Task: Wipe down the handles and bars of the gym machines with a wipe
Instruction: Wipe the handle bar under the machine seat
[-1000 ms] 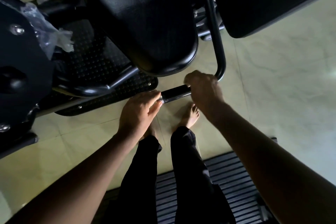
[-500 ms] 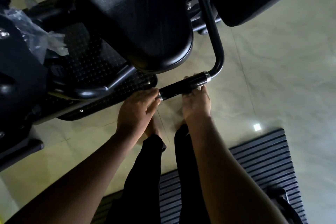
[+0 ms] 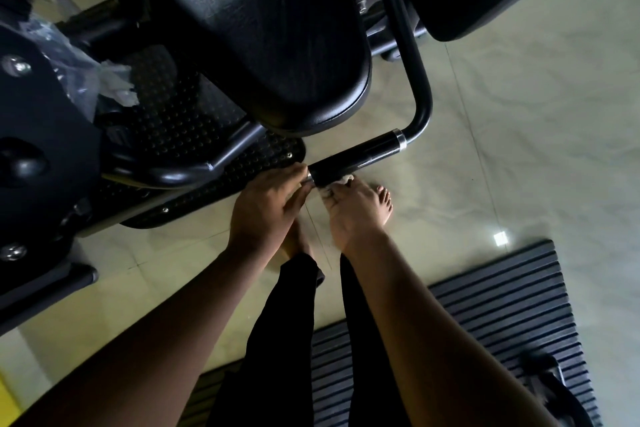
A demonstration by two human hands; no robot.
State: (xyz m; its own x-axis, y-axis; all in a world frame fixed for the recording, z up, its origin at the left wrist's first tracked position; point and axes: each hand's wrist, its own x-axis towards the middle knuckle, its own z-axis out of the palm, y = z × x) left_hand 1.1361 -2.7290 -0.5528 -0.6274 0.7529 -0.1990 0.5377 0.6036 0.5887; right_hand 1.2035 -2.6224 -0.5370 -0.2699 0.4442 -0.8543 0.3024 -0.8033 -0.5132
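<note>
One black handle grip (image 3: pixel 356 158) juts from the bent end of one black bar (image 3: pixel 417 94), just off the rounded front edge of the nearer of two seat pads (image 3: pixel 277 31). One white wipe (image 3: pixel 334 185) is bunched under the grip's free end, pinched in the right hand (image 3: pixel 349 211), whose fingers curl closed around it. The left hand (image 3: pixel 266 208) is loosely cupped, fingertips touching the grip's end cap. Below lie the pale tiled floor (image 3: pixel 519 149) and one ribbed mat (image 3: pixel 485 315).
</note>
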